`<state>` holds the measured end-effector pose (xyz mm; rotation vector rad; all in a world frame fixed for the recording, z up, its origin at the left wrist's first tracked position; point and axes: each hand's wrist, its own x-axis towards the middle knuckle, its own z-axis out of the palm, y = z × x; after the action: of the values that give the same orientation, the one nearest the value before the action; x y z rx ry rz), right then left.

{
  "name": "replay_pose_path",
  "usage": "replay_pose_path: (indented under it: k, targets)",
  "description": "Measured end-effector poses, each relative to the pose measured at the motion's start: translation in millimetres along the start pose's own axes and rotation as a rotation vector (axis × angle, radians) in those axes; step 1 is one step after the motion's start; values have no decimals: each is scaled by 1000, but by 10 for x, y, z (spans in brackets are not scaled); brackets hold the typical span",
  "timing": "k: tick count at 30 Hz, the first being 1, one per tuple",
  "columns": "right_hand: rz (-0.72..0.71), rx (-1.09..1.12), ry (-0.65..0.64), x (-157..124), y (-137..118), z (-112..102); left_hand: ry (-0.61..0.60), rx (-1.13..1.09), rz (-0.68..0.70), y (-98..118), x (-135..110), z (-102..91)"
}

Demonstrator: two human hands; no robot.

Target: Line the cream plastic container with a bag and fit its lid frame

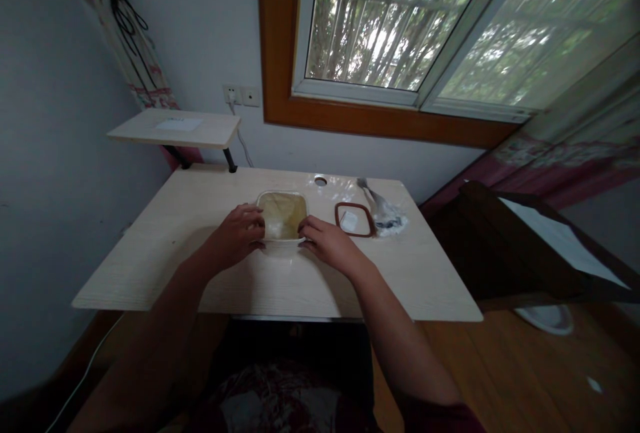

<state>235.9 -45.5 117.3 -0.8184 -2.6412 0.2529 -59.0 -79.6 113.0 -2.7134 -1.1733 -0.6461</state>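
A rounded-square plastic container (pixel 284 209) with a pale rim and a yellowish, translucent inside stands on the desk in front of me. My left hand (pixel 242 231) grips its left side, fingers over the rim and thumb low at the near corner. On the opposite side my right hand (pixel 323 239) holds the right rim near the front corner in the same way. To the right lies a clear lid (pixel 356 207) with a reddish-brown border, a small white piece (pixel 349 221) within its outline. Beside the lid rests a crumpled clear plastic bag (pixel 387 213); its contents are unclear.
The light wooden desk (pixel 400 286) has a cable hole (pixel 321 181) at the back. A raised shelf (pixel 215 129) with a paper sheet (pixel 179 124) stands back left. Dark furniture (pixel 500 246) is close to the right edge. A window (pixel 390 26) is behind.
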Motion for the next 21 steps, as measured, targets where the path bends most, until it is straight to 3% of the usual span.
replay_pose_path:
  k: [13,21]
  targets:
    - [-16,-263,39,7,-45,59,130,38,-61,1,-68,88]
    - [-49,-324,41,-48,-26,167,237,-13,-158,154,-187,231]
